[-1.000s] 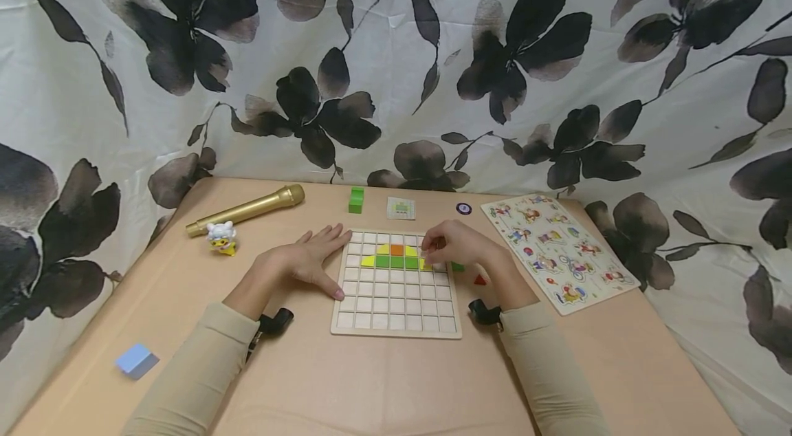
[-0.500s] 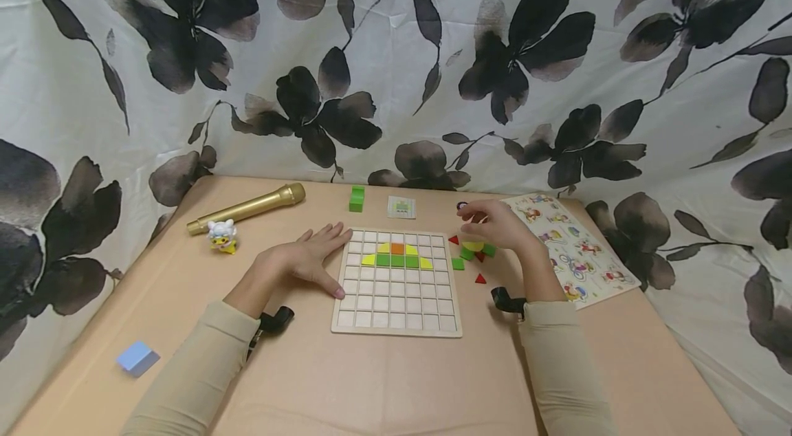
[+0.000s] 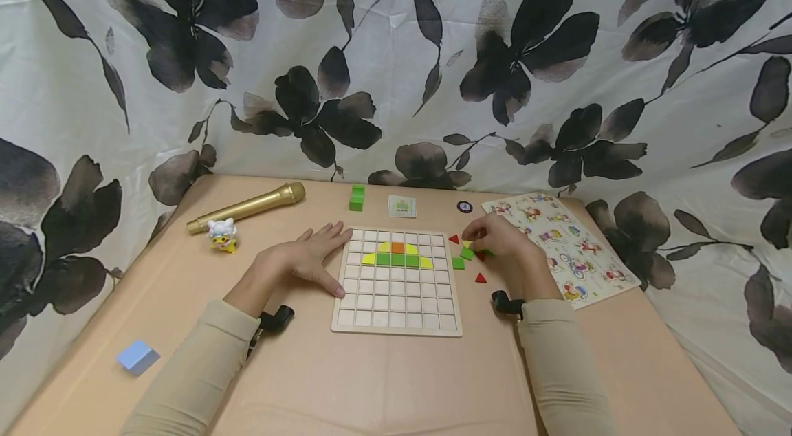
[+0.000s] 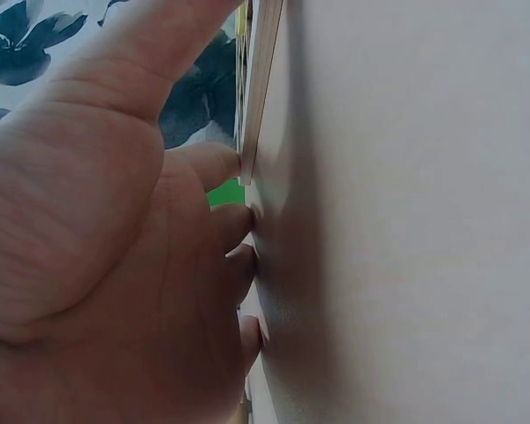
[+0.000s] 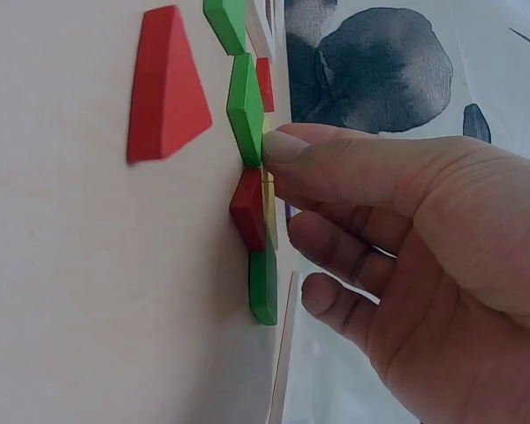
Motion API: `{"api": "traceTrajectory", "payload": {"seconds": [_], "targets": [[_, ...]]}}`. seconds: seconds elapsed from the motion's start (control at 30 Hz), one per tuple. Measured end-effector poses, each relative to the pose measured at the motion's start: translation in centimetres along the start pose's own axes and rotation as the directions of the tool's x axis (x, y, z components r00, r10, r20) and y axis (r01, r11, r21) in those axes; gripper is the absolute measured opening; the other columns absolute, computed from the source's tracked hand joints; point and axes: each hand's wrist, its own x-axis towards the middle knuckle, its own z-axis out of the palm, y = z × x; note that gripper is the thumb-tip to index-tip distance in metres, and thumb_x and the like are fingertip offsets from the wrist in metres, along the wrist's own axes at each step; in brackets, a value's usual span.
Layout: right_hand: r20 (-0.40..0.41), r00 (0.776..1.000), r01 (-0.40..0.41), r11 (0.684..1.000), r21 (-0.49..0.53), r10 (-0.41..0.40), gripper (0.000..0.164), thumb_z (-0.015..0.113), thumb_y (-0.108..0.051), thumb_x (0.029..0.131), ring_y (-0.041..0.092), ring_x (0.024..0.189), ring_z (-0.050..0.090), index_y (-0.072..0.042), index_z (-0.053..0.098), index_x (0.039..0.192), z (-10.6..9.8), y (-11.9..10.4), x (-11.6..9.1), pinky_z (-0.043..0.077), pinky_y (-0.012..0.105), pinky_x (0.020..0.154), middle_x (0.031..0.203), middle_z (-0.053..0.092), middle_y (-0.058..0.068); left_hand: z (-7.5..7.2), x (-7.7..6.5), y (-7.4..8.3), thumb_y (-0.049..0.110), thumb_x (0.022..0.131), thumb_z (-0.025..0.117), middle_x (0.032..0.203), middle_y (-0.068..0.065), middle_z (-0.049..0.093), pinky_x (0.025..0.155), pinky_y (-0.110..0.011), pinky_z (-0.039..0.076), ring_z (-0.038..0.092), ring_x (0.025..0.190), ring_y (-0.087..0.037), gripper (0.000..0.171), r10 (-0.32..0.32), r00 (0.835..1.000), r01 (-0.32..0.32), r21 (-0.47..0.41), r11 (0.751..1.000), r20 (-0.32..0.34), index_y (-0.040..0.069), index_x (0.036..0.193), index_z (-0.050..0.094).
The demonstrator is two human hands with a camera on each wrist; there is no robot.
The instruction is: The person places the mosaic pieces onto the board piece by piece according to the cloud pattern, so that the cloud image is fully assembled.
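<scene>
My left hand (image 3: 307, 260) lies spread at the left edge of the gridded board (image 3: 396, 319), thumb and forefinger along its side. In the board's upper rows sit green square tiles (image 3: 398, 260), an orange square (image 3: 397, 249) and yellow corner-shaped tiles (image 3: 368, 260). To the right of the board, my right hand (image 3: 500, 238) reaches down into a small cluster of tiles. In the right wrist view its thumb tip overlaps a yellow tile (image 5: 270, 212), behind a green tile (image 5: 245, 110) and a red one (image 5: 248, 210); I cannot tell whether the fingers pinch it.
A red triangle (image 3: 480, 278) lies nearer the person. Behind the board are green blocks (image 3: 356, 199), a pattern card (image 3: 401, 206) and a dark round chip (image 3: 464, 207). A picture board (image 3: 575, 250) is at right; a gold microphone (image 3: 247, 209), figurine (image 3: 222, 236) and blue block (image 3: 137, 358) at left.
The right hand has left the board's right side, moved right to the loose tiles, then lowered its fingertips among them. A yellow tile shows at the right end of the row. The left hand keeps its place.
</scene>
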Motion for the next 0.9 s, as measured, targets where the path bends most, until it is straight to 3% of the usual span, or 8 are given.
{"api": "traceTrajectory", "payload": {"seconds": [0.33, 0.53, 0.63, 0.77, 0.9], "targets": [[0.017, 1.000, -0.001, 1.000, -0.013, 0.001, 0.014, 0.069, 0.002, 0.095, 0.018, 0.072, 0.061, -0.003, 0.076, 0.106, 0.3, -0.3, 0.3, 0.054, 0.030, 0.067, 0.092, 0.071, 0.010, 0.0, -0.3, -0.1, 0.071, 0.070, 0.084, 0.176, -0.016, -0.003, 0.129, -0.063, -0.001, -0.005, 0.163, -0.038, 0.135, 0.000, 1.000, 0.000, -0.004, 1.000, -0.001, 0.014, 0.169, 0.011], [-0.006, 1.000, -0.005, 0.999, 0.034, 0.005, 0.007, 0.070, -0.001, 0.096, 0.023, 0.072, 0.063, -0.004, 0.074, 0.101, 0.3, -0.6, 0.2, 0.053, 0.031, 0.064, 0.086, 0.068, 0.009, 0.0, -0.4, -0.1, 0.070, 0.070, 0.085, 0.176, -0.016, -0.002, 0.130, -0.063, -0.001, -0.004, 0.163, -0.038, 0.135, -0.003, 1.000, 0.003, -0.004, 1.000, -0.002, 0.014, 0.169, 0.012], [-0.092, 0.994, 0.058, 0.997, 0.042, -0.054, 0.008, 0.073, -0.003, 0.094, 0.024, 0.077, 0.061, -0.005, 0.074, 0.101, 0.3, -1.2, 0.1, 0.051, 0.031, 0.066, 0.088, 0.067, 0.008, 0.1, -0.3, 0.0, 0.070, 0.071, 0.084, 0.176, -0.016, -0.002, 0.129, -0.064, 0.000, -0.004, 0.163, -0.039, 0.135, 0.006, 1.000, -0.006, -0.002, 1.000, -0.004, 0.014, 0.169, 0.012], [-0.186, 0.964, 0.199, 0.979, 0.035, -0.189, 0.015, 0.073, -0.004, 0.095, 0.024, 0.088, 0.060, -0.004, 0.076, 0.109, 0.6, -3.0, 0.4, 0.054, 0.032, 0.076, 0.099, 0.070, 0.010, 0.0, -0.1, 0.1, 0.070, 0.071, 0.084, 0.176, -0.017, -0.002, 0.129, -0.064, -0.001, -0.003, 0.163, -0.039, 0.134, 0.017, 1.000, -0.017, -0.002, 1.000, -0.006, 0.013, 0.169, 0.011], [-0.183, 0.949, 0.271, 0.961, 0.049, -0.258, 0.016, 0.074, -0.009, 0.096, 0.022, 0.086, 0.063, -0.007, 0.079, 0.111, 1.6, -5.4, 0.9, 0.056, 0.031, 0.075, 0.102, 0.074, 0.007, -0.1, -0.2, 0.1, 0.069, 0.071, 0.085, 0.175, -0.017, -0.002, 0.129, -0.064, -0.001, -0.004, 0.163, -0.039, 0.135, 0.011, 1.000, -0.011, -0.001, 1.000, -0.003, 0.013, 0.169, 0.011]]}}
